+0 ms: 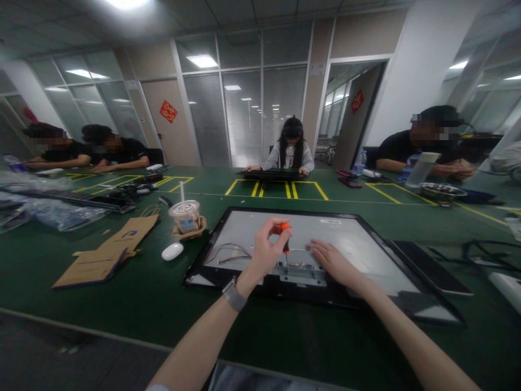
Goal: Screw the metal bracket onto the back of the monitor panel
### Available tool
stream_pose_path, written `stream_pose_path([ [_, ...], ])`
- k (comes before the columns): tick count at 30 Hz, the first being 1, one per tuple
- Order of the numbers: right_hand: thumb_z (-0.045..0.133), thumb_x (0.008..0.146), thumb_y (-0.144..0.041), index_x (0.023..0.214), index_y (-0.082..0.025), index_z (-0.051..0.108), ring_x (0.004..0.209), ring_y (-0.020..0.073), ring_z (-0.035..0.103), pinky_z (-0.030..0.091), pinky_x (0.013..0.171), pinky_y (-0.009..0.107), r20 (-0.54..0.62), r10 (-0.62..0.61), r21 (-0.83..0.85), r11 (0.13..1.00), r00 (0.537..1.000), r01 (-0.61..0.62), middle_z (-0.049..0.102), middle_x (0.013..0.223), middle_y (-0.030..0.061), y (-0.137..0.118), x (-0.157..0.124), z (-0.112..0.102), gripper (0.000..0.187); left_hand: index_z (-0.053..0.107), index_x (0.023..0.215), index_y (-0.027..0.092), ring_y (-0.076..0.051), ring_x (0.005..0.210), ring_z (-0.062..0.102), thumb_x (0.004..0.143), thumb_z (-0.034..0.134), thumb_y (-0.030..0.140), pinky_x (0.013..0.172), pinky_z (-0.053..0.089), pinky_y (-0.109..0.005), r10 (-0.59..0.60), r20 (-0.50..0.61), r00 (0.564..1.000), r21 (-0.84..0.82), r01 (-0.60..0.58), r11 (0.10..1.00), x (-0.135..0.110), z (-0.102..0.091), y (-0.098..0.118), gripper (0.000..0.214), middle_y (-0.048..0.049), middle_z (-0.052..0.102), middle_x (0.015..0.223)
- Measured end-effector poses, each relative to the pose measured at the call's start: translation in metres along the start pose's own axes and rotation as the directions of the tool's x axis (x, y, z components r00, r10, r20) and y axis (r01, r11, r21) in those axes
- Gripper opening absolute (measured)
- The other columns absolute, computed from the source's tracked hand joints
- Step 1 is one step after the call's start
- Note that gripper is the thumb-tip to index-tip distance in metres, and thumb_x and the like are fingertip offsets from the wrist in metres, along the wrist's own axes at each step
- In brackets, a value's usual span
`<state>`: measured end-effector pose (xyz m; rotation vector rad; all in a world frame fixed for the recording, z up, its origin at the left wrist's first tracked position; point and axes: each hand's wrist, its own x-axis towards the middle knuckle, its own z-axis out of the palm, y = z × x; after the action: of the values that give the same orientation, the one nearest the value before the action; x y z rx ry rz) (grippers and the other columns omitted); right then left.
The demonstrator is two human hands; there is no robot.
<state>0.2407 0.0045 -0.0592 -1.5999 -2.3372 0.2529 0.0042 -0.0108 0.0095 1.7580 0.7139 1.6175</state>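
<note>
My left hand, with a watch on its wrist, is closed around the orange-and-black handle of a screwdriver. The tool stands upright, its shaft pointing down at a metal bracket with a circuit board. That bracket sits on the back of a large monitor panel with a black frame, lying flat in front of me. On the panel, right of the bracket, my right hand lies flat with its fingers stretched out. Loose thin wires run across the panel's left part. The screwdriver's tip is too small to make out.
A drink cup with a straw, a white mouse and brown paper bags lie left of the panel. A dark flat slab and cables lie to its right. Several people sit around the green table.
</note>
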Motion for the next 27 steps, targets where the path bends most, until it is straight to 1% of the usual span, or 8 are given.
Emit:
stream_pose_path([
  [4, 0.02, 0.102, -0.044, 0.134, -0.014, 0.06, 0.141, 0.0306, 0.043, 0.029, 0.116, 0.056, -0.006, 0.007, 0.013, 1.0, 1.0, -0.007, 0.053, 0.147, 0.0164, -0.0007, 0.0005, 0.0002, 0.059, 0.061, 0.106, 0.018, -0.015, 0.079, 0.068, 0.093, 0.06, 0.035, 0.077, 0.053, -0.03, -0.008, -0.004, 1.0, -0.036, 0.007, 0.999, -0.0009, 0.0007, -0.0016, 0.022, -0.0059, 0.068, 0.094],
  [7, 0.02, 0.102, -0.043, 0.134, -0.013, 0.06, 0.141, 0.0311, 0.043, 0.027, 0.116, 0.057, -0.008, 0.008, 0.018, 1.0, 1.0, -0.008, 0.053, 0.147, 0.0174, -0.0016, 0.0006, 0.0005, 0.059, 0.059, 0.11, 0.018, -0.016, 0.082, 0.068, 0.098, 0.051, 0.037, 0.074, 0.053, -0.029, -0.02, 0.026, 0.999, -0.064, 0.021, 0.998, -0.0029, 0.0011, -0.0015, 0.025, -0.0078, 0.069, 0.102],
  [11, 0.02, 0.102, -0.044, 0.134, -0.014, 0.06, 0.141, 0.0308, 0.042, 0.026, 0.116, 0.058, -0.008, 0.013, 0.021, 1.0, 1.0, -0.012, 0.052, 0.147, 0.0174, -0.0019, 0.0003, 0.0008, 0.059, 0.06, 0.115, 0.017, -0.017, 0.088, 0.069, 0.101, 0.043, 0.039, 0.077, 0.054, -0.029, 0.019, 0.064, 0.998, -0.036, -0.017, 0.999, -0.0059, 0.0019, -0.0008, 0.031, -0.0089, 0.071, 0.106],
  [15, 0.019, 0.102, -0.045, 0.136, -0.014, 0.059, 0.142, 0.0305, 0.042, 0.026, 0.117, 0.057, 0.003, 0.005, 0.013, 1.0, 1.0, -0.005, 0.052, 0.148, 0.017, -0.0017, -0.0002, 0.0003, 0.061, 0.061, 0.117, 0.018, -0.018, 0.095, 0.068, 0.101, 0.045, 0.036, 0.081, 0.054, -0.031, 0.049, 0.064, 0.997, 0.003, -0.049, 0.999, -0.0069, 0.0025, -0.0006, 0.029, -0.0094, 0.07, 0.108],
  [20, 0.019, 0.102, -0.047, 0.135, -0.014, 0.059, 0.141, 0.0304, 0.042, 0.028, 0.116, 0.056, 0.005, 0.009, 0.018, 1.0, 1.0, -0.009, 0.053, 0.147, 0.0164, -0.0005, 0.0, 0.0004, 0.062, 0.064, 0.113, 0.018, -0.015, 0.081, 0.064, 0.097, 0.053, 0.033, 0.076, 0.053, -0.028, 0.063, 0.03, 0.998, 0.068, -0.065, 0.996, -0.0039, 0.0015, -0.0004, 0.025, -0.0056, 0.067, 0.093],
  [23, 0.02, 0.101, -0.046, 0.134, -0.014, 0.06, 0.141, 0.0296, 0.042, 0.029, 0.116, 0.054, -0.003, -0.004, 0.021, 1.0, 1.0, 0.004, 0.053, 0.147, 0.0164, 0.001, 0.0004, 0.001, 0.06, 0.068, 0.106, 0.019, -0.015, 0.083, 0.06, 0.093, 0.059, 0.031, 0.077, 0.051, -0.027, 0.094, 0.013, 0.996, 0.109, -0.095, 0.99, -0.0017, 0.0008, -0.0001, 0.02, -0.0051, 0.062, 0.095],
  [25, 0.021, 0.101, -0.045, 0.134, -0.015, 0.06, 0.141, 0.0295, 0.043, 0.03, 0.116, 0.054, -0.006, -0.011, 0.024, 1.0, 1.0, 0.011, 0.054, 0.146, 0.0159, 0.0018, 0.0005, 0.0014, 0.059, 0.07, 0.105, 0.02, -0.014, 0.082, 0.059, 0.093, 0.059, 0.031, 0.075, 0.051, -0.027, 0.091, 0.02, 0.996, 0.115, -0.093, 0.989, -0.0012, 0.0008, 0.0, 0.02, -0.0046, 0.06, 0.095],
  [27, 0.021, 0.102, -0.044, 0.134, -0.016, 0.06, 0.141, 0.0296, 0.043, 0.029, 0.116, 0.056, -0.007, -0.01, 0.026, 1.0, 1.0, 0.01, 0.055, 0.145, 0.0156, 0.0017, 0.0006, 0.0016, 0.058, 0.069, 0.11, 0.021, -0.014, 0.081, 0.059, 0.096, 0.054, 0.032, 0.075, 0.05, -0.027, 0.062, 0.035, 0.998, 0.107, -0.065, 0.992, -0.0017, 0.001, -0.0008, 0.024, -0.0045, 0.06, 0.095],
])
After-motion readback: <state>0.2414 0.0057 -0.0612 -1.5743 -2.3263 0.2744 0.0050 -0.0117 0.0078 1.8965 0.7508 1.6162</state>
